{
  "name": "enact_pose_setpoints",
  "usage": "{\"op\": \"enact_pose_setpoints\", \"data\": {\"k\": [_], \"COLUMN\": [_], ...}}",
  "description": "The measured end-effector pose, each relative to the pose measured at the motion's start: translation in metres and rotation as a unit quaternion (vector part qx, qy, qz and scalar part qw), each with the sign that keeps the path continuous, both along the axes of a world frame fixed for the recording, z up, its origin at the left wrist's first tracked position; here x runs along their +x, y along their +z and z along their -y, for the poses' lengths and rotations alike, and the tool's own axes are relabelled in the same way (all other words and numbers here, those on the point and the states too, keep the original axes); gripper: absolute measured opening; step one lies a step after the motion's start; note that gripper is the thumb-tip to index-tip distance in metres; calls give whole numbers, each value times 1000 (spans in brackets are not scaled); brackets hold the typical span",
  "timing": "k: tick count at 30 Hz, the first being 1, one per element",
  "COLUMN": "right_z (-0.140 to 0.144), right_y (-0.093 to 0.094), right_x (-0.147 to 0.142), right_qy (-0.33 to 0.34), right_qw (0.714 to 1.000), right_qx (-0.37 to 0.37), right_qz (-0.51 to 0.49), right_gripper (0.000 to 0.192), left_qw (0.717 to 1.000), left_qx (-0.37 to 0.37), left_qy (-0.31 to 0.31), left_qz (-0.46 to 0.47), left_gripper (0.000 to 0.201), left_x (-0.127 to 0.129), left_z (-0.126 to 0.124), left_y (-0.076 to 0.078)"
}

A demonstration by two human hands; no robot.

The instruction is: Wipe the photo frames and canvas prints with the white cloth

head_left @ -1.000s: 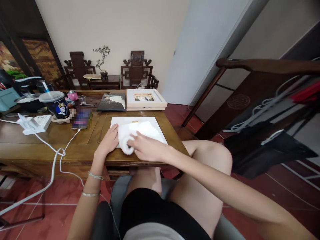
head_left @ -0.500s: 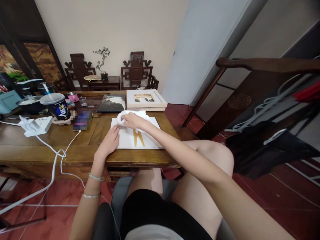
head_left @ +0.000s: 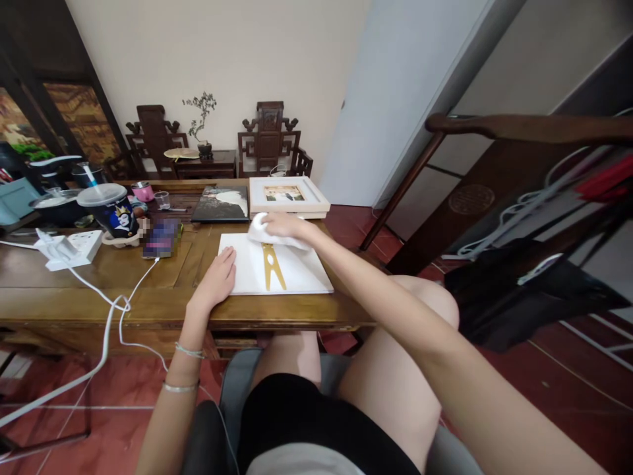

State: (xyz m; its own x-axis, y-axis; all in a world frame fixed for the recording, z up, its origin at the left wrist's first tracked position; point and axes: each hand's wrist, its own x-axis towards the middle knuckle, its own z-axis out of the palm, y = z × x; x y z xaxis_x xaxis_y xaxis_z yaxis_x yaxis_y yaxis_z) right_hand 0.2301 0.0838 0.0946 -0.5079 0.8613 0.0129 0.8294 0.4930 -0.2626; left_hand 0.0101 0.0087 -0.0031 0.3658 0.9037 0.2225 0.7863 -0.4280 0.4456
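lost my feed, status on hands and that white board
Left hand flat on board edge. Right hand holds cloth at board's far edge. Gold mark shows. Frame just beyond cloth.

The cloth under my right hand is white. The board I press is white too, with a gold forked mark. My surface is brown wood. The cup is dark blue, the floor red tile.
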Motion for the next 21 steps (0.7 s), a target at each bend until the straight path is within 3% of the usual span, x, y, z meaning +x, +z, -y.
{"op": "enact_pose_setpoints", "data": {"k": [2, 6, 9, 12, 16, 21], "right_z": [6, 19, 24, 31, 61, 120], "right_y": [-7, -25, -27, -20, -17, -19], "right_x": [33, 63, 44, 2, -44, -41], "right_qy": [-60, -60, -31, 4, 71, 220], "right_qw": [998, 997, 998, 997, 987, 960], "right_qx": [9, 36, 60, 58, 90, 126], "right_qz": [-9, -23, -3, 43, 116, 121], "right_gripper": [48, 45, 42, 38, 39, 34], "left_qw": [1000, 999, 996, 985, 972, 971], "left_qx": [1, -12, -43, -49, -21, 17], "left_qy": [-1, -8, 13, 66, 81, 66], "left_qz": [8, 37, 74, 149, 219, 230], "left_gripper": [57, 57, 60, 64, 67, 68], "left_x": [-1, -2, -1, 2, 7, 8], "left_z": [-1, -2, 0, 3, 5, 7], "left_y": [-2, -4, 2, 11, 19, 20]}}
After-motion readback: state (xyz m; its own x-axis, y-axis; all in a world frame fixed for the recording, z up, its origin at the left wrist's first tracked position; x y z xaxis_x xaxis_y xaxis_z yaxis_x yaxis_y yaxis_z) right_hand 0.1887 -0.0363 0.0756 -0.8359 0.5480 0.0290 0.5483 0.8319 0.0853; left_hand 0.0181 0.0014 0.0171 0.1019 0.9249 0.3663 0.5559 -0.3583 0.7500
